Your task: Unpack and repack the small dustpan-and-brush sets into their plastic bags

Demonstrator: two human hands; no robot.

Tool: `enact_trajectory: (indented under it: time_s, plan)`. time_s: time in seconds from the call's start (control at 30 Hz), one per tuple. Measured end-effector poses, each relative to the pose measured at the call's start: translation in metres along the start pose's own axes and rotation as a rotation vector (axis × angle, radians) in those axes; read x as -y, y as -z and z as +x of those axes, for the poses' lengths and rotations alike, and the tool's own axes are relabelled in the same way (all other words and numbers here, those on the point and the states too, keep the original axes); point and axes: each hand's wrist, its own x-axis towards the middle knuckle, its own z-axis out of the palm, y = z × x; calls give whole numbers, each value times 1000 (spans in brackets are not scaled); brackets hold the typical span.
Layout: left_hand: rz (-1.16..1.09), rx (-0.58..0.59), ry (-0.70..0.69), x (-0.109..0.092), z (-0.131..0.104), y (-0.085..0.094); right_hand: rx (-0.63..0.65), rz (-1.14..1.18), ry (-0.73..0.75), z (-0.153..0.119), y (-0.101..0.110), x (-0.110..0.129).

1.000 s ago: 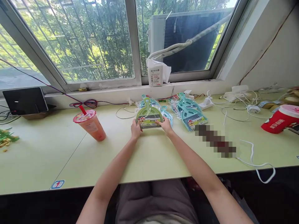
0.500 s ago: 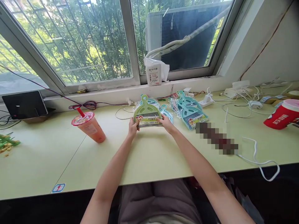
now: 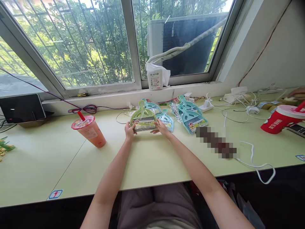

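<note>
A green mini dustpan and brush set (image 3: 143, 115), wrapped in clear plastic with a printed label, is held up by its two lower corners. My left hand (image 3: 130, 131) grips its left side, and my right hand (image 3: 162, 128) is closed on its right side. Just behind it lies a blue dustpan set (image 3: 166, 120), partly covered by the green one and my right hand. To the right, several more blue dustpan sets (image 3: 192, 117) are heaped in their plastic wrapping.
A cup of orange drink (image 3: 90, 131) with a red straw stands left. A tablet (image 3: 22, 108) and coiled cable (image 3: 88, 108) lie beyond it. On the right are a red cup (image 3: 276, 121), white cords (image 3: 256, 163) and a power strip (image 3: 206, 106). Another person's hand (image 3: 297, 92) shows far right.
The green dustpan set and both hands have shifted slightly left relative to the blue sets, uncovering more of the nearest one. The view has turned a little right, and another person's hand now shows.
</note>
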Motion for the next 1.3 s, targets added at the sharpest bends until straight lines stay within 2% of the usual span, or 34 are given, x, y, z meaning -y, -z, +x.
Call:
enact_trajectory:
  time_s: [0.07,0.1,0.2,0.23,0.27,0.3,0.37,0.47,0.6,0.73,0.87,0.93,1.03,1.13,1.2,1.27,1.3]
  plan:
    - [34,-111,0,-1,8,11,18,-22,-17,-3,7,6]
    - [74,-179,6,-3,13,19,-54,-112,-5,-3,13,8]
    - [280,-396,98,-10,28,50,-434,-515,95,-1,33,5]
    - [378,-449,145,-13,31,61,-523,-641,119,1,40,2]
    - [483,-495,181,-16,34,71,-559,-735,126,3,45,-2]
    - [518,-518,189,-19,35,80,-551,-794,112,5,49,-7]
    - [569,-551,191,-23,34,93,-454,-836,48,9,53,-16]
    - [662,-590,177,-24,31,100,-356,-833,17,12,54,-25]
    - [817,-603,150,-17,33,98,-386,-724,37,13,57,-25]
    - [1025,-567,101,-6,39,97,-473,-581,-26,14,60,-21]
    - [1129,-612,20,-1,37,94,-517,-564,-23,14,54,-23]
    - [1180,-640,-82,-3,32,88,-523,-572,11,14,51,-25]
    - [1243,-611,-309,-11,21,76,-473,-563,70,13,49,-28]
    - [1203,-496,-499,-19,11,62,-525,-420,27,15,52,-30]
    - [1122,-360,-597,-22,5,49,-604,-243,-65,16,55,-29]
    - [978,-198,-629,-21,-1,33,-656,-89,-130,16,57,-25]
    - [880,-121,-598,-20,-4,24,-670,-31,-139,15,56,-21]
